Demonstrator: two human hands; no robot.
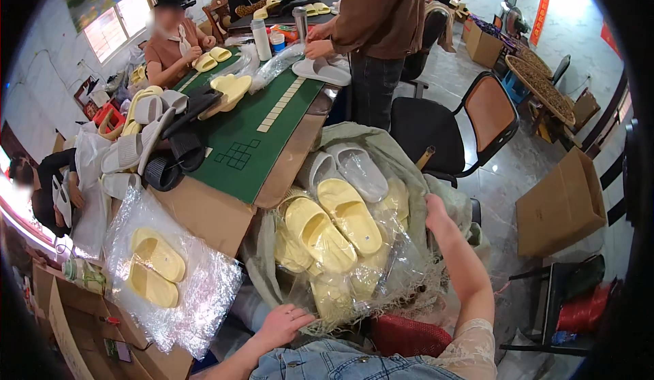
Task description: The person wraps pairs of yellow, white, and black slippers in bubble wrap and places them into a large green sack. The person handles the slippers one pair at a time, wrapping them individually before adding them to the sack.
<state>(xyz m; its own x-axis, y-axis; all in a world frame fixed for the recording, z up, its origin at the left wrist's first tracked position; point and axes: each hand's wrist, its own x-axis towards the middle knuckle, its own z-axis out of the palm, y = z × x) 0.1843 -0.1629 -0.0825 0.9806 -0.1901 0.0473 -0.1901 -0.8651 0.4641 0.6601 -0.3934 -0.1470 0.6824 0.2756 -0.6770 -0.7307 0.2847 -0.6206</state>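
Note:
A large grey-green woven sack (262, 247) with a frayed edge stands in front of me, its mouth wide. Inside lie yellow slippers (351, 216) in clear plastic bags, with a grey pair (361, 171) at the far side. My right hand (434, 211) is closed on the sack's right rim. At the near left rim, my left hand (285, 323) has its fingers closed over the edge, a ring on one of them. Left of the sack, a bagged yellow pair (158, 267) rests on clear plastic packaging (211, 278).
A table with a green mat (235, 152) carries piled grey, black and yellow slippers (146, 131). A standing person (381, 22) and a seated person (170, 46) work there. Black chairs (429, 135) and a cardboard box (558, 203) are on the right; an open carton (75, 319) stands lower left.

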